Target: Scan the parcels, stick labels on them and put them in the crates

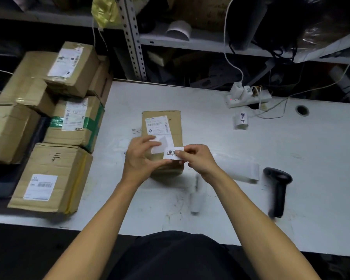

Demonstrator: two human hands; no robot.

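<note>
White worktop (210, 199) under metal shelving, dim and cluttered behind. Between the two hands, flat on the worktop: one small cardboard parcel (162, 136), shipping slip already on its top face. Just above its near end, a white sticker (173, 153) with black printed characters, pinched at its right edge by the right hand (198, 158), thumb and fingers curled on it. Left hand (141, 156) at the sticker's other side, fingers curled, seemingly holding or peeling a thin pale backing sheet; exact grip hard to tell.

Judged from this: labelling step in hand, sticker not yet pressed down. Scanning of this parcel probably done, though not shown.

Right of the right hand: black handheld scanner (278, 190) lying loose on the worktop, nobody holding it. Between it and the hands, a blurred white label roll (249, 172). Farther off beyond the right hand, a smaller roll of printed stickers (241, 121) and a power strip (247, 97).

Left of the left hand: stack of cardboard boxes (57, 122), several with slips; whether waiting or finished, cannot tell. No crate plainly visible. Still left: sticking, crating, probably more parcels.
</note>
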